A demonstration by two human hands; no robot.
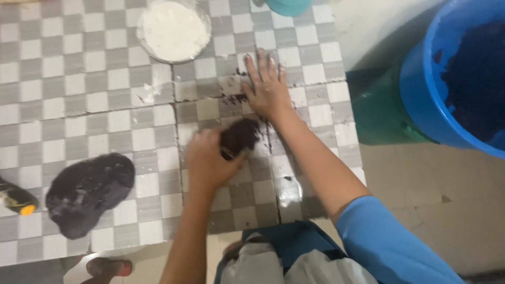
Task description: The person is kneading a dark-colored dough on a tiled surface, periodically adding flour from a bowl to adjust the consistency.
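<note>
Fingers of the left hand (208, 160) curl around a small dark lump of dough (239, 135), pressing it against the checkered tile desk (79, 84). Just beyond the lump, the right hand (266, 87) lies flat on the tiles, fingers spread and gripping nothing, with dark smears beside it. Well to the left of the lump sits a larger dark dough mass (89, 192) dusted with white; a dark bottle with a yellow cap (17, 199) lies at the desk's edge past it. A bowl of white flour (173, 29) stands far beyond the lump. A blue tub (421, 89) holding dark material stands off the desk, right of the lump.
</note>
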